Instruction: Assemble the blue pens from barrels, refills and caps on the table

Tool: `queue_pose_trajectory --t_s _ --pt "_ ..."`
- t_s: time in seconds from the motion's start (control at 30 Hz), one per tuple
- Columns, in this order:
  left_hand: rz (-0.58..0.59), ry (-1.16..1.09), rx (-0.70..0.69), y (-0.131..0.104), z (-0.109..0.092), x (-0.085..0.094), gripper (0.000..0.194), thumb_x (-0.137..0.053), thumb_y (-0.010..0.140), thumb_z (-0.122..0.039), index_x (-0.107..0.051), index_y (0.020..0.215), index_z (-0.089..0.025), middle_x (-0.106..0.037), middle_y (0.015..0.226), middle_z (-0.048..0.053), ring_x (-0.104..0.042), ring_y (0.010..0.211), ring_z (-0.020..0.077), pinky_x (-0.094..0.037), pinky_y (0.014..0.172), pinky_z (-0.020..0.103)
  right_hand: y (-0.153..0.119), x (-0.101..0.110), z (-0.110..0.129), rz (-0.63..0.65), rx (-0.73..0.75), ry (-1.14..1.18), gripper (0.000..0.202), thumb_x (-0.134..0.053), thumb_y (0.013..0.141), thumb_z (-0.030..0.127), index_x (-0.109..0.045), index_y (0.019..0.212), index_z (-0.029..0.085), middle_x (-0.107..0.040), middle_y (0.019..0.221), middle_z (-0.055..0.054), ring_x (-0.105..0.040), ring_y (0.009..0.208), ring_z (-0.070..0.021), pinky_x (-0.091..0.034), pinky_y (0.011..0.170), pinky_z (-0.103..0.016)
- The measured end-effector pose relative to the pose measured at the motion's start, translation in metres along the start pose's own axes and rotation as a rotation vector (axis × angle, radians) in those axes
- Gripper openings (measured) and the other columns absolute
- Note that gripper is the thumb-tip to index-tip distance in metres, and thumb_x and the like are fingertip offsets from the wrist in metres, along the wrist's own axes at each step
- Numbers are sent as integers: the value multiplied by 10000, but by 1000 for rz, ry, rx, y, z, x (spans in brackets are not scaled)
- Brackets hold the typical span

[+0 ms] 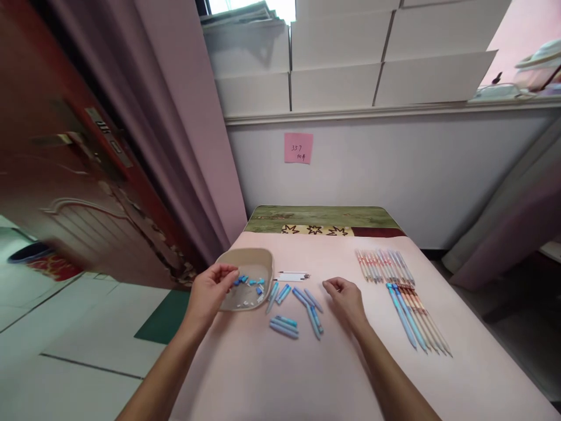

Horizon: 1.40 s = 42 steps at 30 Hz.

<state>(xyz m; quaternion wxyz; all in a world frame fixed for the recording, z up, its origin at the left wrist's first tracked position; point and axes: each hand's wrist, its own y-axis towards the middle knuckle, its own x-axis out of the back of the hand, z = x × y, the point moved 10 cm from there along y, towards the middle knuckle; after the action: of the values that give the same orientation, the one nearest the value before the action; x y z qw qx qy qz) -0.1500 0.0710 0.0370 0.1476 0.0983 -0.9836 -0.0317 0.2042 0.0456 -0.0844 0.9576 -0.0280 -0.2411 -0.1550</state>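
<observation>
My left hand [212, 292] is over the left edge of a beige tray [266, 263], thumb and fingertips pinched together; whatever they hold, if anything, I cannot make out. Inside the tray lie small blue clips [259, 290] and tiny white parts [245, 303]. My right hand [347, 299] hovers at or just above the table, fingers curled together, with any small thing in them hidden. Between the hands several blue pen barrel pieces [284, 328] are scattered. Behind these, white pen refills [293, 276] with dark tips lie side by side.
To the right are a row of assembled pens [384, 266] and, nearer me, blue and orange-brown pens [418, 321]. A pink cloth [324, 380] covers most of the table. A pink note [298, 148] sticks to the wall; a red door [87, 146] and curtain [175, 117] stand left.
</observation>
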Motion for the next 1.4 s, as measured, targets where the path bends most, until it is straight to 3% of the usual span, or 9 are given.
queue_pose_trajectory --t_s 0.17,0.27,0.47,0.57,0.63,0.83,1.1,1.23,1.4 --pt "242 33 36 -35 28 -54 283 -686 702 -402 -657 825 -150 -574 599 -22 -473 501 105 -394 486 218 -7 -20 -2 64 14 -88 245 -575 777 392 -698 666 211 -667 594 -8 -601 591 -171 -391 567 -254" --pt "261 104 28 -62 39 -84 233 -620 776 -391 -655 849 -172 -590 631 -6 -528 556 138 -420 504 232 -14 -26 2 108 78 -208 215 -568 804 370 -693 714 220 -676 645 0 -600 625 -155 -374 580 -243" --pt "355 446 -362 -81 26 -151 196 -502 839 -164 -671 925 -214 -684 930 63 -628 862 211 -498 797 359 -21 -32 10 138 128 -435 175 -546 861 318 -678 800 221 -701 812 -23 -624 730 -162 -371 641 -249" --pt "406 597 -543 -77 28 -182 377 -451 829 -65 -619 1130 -217 -626 1218 98 -540 1167 240 -405 1015 456 -23 -35 13 145 158 -494 184 -522 888 311 -670 826 221 -695 838 -26 -630 744 -160 -370 644 -246" --pt "454 677 -606 -76 33 -197 413 -439 825 -41 -596 1165 -215 -602 1264 97 -500 1229 236 -325 1088 495 -24 -35 14 139 171 -499 182 -516 896 309 -666 839 225 -689 836 -20 -629 744 -153 -367 642 -242" --pt "441 720 -598 -81 45 -193 337 -406 873 -91 -591 1136 -189 -604 1229 105 -519 1196 228 -381 1057 461 -26 -35 12 141 210 -465 138 -558 873 325 -660 860 233 -672 834 -1 -622 738 -142 -358 631 -234" --pt "127 862 -363 -53 61 -184 417 -406 909 -233 -457 1300 -98 -331 1484 233 -260 1401 347 -284 1075 559 -25 -36 10 135 174 -460 135 -544 873 304 -661 850 240 -677 826 5 -623 739 -142 -355 628 -239" --pt "129 914 -195 -47 71 -185 387 -375 917 -204 -482 1264 -71 -392 1422 269 -346 1340 368 -326 1016 560 -24 -36 10 142 163 -469 136 -544 865 301 -664 844 240 -677 815 1 -619 730 -147 -350 623 -243" --pt "183 842 -260 -64 76 -183 371 -398 887 -140 -530 1233 -125 -482 1360 202 -413 1289 314 -349 1018 508 -21 -35 10 157 136 -436 122 -560 839 272 -679 840 244 -679 806 3 -619 745 -152 -360 637 -242"
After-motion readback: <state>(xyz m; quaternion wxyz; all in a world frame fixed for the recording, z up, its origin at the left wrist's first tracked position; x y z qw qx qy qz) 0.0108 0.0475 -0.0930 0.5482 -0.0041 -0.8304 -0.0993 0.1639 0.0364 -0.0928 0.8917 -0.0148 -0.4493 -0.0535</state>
